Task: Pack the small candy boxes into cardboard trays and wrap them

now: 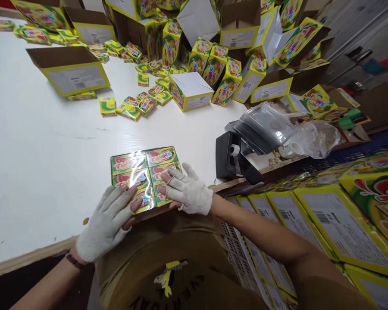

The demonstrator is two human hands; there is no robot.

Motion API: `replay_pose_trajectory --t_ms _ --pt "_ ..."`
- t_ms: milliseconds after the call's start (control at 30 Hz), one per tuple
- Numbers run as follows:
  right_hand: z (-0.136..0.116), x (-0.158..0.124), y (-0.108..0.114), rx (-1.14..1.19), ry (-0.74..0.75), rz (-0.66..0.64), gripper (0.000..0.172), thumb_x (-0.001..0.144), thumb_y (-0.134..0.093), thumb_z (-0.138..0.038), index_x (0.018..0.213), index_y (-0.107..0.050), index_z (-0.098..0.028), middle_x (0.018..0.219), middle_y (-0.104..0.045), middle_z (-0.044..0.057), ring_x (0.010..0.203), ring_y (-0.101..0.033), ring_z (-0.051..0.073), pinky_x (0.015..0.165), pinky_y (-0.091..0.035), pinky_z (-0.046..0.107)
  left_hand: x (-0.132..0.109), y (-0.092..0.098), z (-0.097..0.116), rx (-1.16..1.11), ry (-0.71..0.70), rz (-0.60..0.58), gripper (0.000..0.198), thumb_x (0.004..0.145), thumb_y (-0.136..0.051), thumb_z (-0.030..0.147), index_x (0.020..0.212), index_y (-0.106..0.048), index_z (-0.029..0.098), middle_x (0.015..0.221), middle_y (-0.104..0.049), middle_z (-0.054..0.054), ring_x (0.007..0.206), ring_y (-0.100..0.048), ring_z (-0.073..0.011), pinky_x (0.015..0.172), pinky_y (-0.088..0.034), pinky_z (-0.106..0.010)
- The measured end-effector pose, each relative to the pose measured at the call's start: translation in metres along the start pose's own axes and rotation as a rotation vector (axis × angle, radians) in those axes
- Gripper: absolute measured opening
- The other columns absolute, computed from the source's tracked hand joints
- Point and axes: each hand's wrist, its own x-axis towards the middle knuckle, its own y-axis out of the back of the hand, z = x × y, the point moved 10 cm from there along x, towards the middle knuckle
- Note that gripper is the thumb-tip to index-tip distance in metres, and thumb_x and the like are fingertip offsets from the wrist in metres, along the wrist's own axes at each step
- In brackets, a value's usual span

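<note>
A flat block of several small green and yellow candy boxes [130,162], under shiny clear plastic, lies at the near edge of the white table. My left hand [108,219], in a white glove with bare fingertips, rests its outstretched fingers on the block's near left corner. On the right side, my right hand [188,189], gloved the same way, lies with spread fingers over the boxes. Neither hand is wrapped round anything. Some of the lower boxes are hidden beneath my fingers.
Loose small boxes [147,103] and open cartons [74,75] crowd the far side. A black tape dispenser [228,155] stands to the right, beside clear plastic trays [265,125]. Larger packed cartons [330,219] fill the lower right, below the table edge.
</note>
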Motion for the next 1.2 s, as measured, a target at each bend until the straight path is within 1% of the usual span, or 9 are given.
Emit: replay_pose_trajectory --t_ms 133,267,400,567,700,833,933,1100,1200 --pt "0.014 0.004 -0.003 -0.007 0.093 0.008 0.051 0.096 -0.051 -0.052 0.138 -0.057 -0.023 0.147 -0.053 0.013 0.142 -0.039 0.032 0.119 -0.02 0.057 0.008 -0.005 -0.003 0.006 -0.005 0.106 0.065 0.087 -0.056 0.017 0.147 -0.035 0.031 0.14 -0.055 -0.016 0.138 -0.044 -0.034 0.108 -0.04 -0.062" --pt "0.04 0.009 0.007 0.066 0.066 -0.05 0.06 0.092 -0.057 -0.052 0.139 -0.054 -0.014 0.145 -0.053 0.019 0.141 -0.041 0.03 0.116 -0.031 0.051 0.032 -0.004 -0.003 0.063 -0.017 0.123 0.047 0.086 -0.062 0.024 0.131 -0.047 0.027 0.129 -0.062 -0.017 0.125 -0.055 -0.0325 0.105 -0.044 -0.059" --pt "0.046 0.008 0.007 0.096 0.081 -0.114 0.059 0.085 -0.064 -0.034 0.138 -0.054 -0.01 0.144 -0.053 0.022 0.142 -0.04 0.029 0.118 -0.031 0.05 0.041 0.001 0.005 0.072 -0.043 0.118 0.033 0.086 -0.063 0.018 0.118 -0.057 0.023 0.116 -0.07 -0.012 0.111 -0.065 -0.0256 0.105 -0.049 -0.05" --pt "0.046 -0.002 -0.005 0.116 0.097 -0.071 0.052 0.091 -0.053 -0.023 0.142 -0.052 -0.016 0.144 -0.055 0.017 0.142 -0.041 0.024 0.118 -0.032 0.05 0.039 0.009 0.011 0.124 -0.043 0.149 0.023 0.085 -0.061 0.009 0.105 -0.064 0.021 0.107 -0.074 -0.007 0.104 -0.068 -0.021 0.1 -0.055 -0.039" --pt "0.044 -0.013 -0.011 0.083 0.112 -0.021 0.052 0.091 -0.052 -0.024 0.142 -0.052 -0.016 0.144 -0.055 0.016 0.145 -0.036 0.026 0.117 -0.032 0.054 0.032 0.007 0.017 0.151 -0.114 0.133 0.026 0.087 -0.059 0.007 0.11 -0.062 0.019 0.112 -0.072 -0.01 0.11 -0.067 -0.0235 0.104 -0.054 -0.045" --pt "0.041 -0.019 -0.013 0.069 0.079 0.045 0.046 0.092 -0.054 -0.026 0.137 -0.057 -0.02 0.143 -0.057 0.014 0.144 -0.037 0.027 0.116 -0.033 0.055 0.015 0.002 0.015 0.086 -0.13 0.074 0.047 0.086 -0.054 -0.001 0.127 -0.057 0.022 0.125 -0.068 -0.011 0.128 -0.057 -0.0267 0.112 -0.047 -0.055" --pt "0.043 -0.026 -0.015 0.071 -0.004 0.095 0.039 0.092 -0.056 -0.026 0.131 -0.062 -0.026 0.143 -0.058 0.011 0.146 -0.034 0.026 0.117 -0.033 0.056 0.005 0.005 0.01 0.063 -0.063 0.091 0.049 0.085 -0.053 0.0 0.129 -0.057 0.023 0.124 -0.067 -0.011 0.128 -0.057 -0.0263 0.109 -0.051 -0.049" --pt "0.052 -0.033 -0.022 0.143 0.004 0.114 0.04 0.091 -0.058 -0.026 0.13 -0.062 -0.028 0.145 -0.055 0.011 0.15 -0.026 0.027 0.118 -0.031 0.057 0.018 0.011 0.011 0.086 -0.025 0.207 0.023 0.081 -0.063 0.003 0.094 -0.06 0.022 0.102 -0.071 -0.007 0.105 -0.066 -0.0219 0.096 -0.057 -0.044" --pt "0.075 -0.023 -0.027 0.124 -0.088 0.137 0.039 0.093 -0.053 -0.018 0.129 -0.063 -0.028 0.144 -0.057 0.011 0.149 -0.03 0.025 0.118 -0.032 0.056 0.039 0.001 0.011 0.065 -0.078 0.228 0.022 0.083 -0.059 0.002 0.082 -0.052 0.022 0.107 -0.072 -0.006 0.106 -0.066 -0.0201 0.097 -0.055 -0.046"
